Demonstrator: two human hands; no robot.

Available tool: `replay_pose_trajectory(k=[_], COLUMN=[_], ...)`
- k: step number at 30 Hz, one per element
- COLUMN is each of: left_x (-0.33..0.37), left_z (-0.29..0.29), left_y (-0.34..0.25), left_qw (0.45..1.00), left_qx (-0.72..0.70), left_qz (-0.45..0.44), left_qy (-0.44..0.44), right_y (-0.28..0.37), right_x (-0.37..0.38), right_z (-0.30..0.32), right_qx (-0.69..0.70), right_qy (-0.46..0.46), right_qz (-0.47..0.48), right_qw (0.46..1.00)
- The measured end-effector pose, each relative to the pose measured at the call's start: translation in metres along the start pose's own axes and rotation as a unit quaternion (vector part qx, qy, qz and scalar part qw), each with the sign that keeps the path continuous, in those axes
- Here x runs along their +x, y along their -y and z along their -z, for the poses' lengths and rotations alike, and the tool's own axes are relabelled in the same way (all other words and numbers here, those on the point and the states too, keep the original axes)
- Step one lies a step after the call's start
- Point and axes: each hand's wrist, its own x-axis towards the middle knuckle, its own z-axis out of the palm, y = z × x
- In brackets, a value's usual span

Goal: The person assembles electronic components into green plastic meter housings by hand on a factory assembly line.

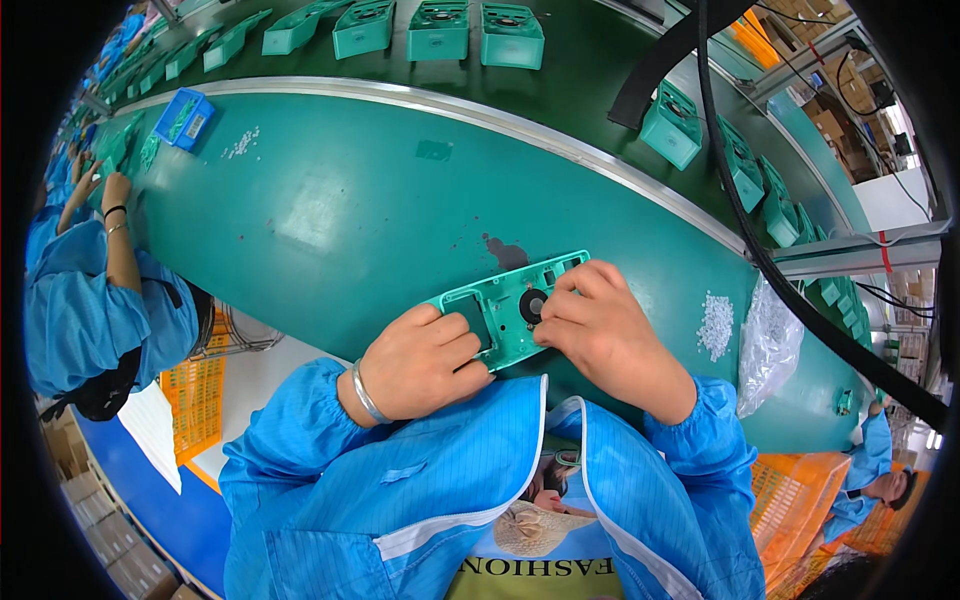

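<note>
A green plastic housing (513,345) lies tilted before me near the bench's front edge. It has a rectangular opening at its left part and a round black speaker-like disc (533,305) right of its middle. My left hand (422,362), with a silver bangle at the wrist, grips the housing's left end with curled fingers. Over the right part is my right hand (597,322), its thumb and fingers pinched together at the edge of the black disc. Whatever those fingertips hold, if anything, is hidden.
Small white pieces (715,326) lie in a pile on the right, beside a clear plastic bag (768,345). A blue bin (184,119) stands at the far left. Green housings (437,32) line the conveyor (580,90) behind a metal rail. A black cable (745,215) hangs at right. A co-worker (110,290) sits left.
</note>
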Motion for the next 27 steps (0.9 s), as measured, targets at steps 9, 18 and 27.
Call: replay_pose_trajectory(k=[9,18,27], left_x=[0.001,0.002,0.005], left_z=[-0.001,-0.002,-0.009], left_y=[-0.001,0.002,0.002], left_qw=[1.0,1.0,0.999], left_qx=[0.001,0.001,0.003], left_qz=[-0.001,-0.006,0.026], left_qy=[-0.002,0.008,-0.023], right_y=[0.0,-0.015,-0.021], right_x=[0.006,0.001,-0.014], right_z=[0.002,-0.012,-0.012], right_qx=[-0.042,0.094,0.105], right_qy=[0.016,0.044,-0.078], right_qz=[0.015,-0.087,-0.077], right_qw=[0.999,0.991,0.988])
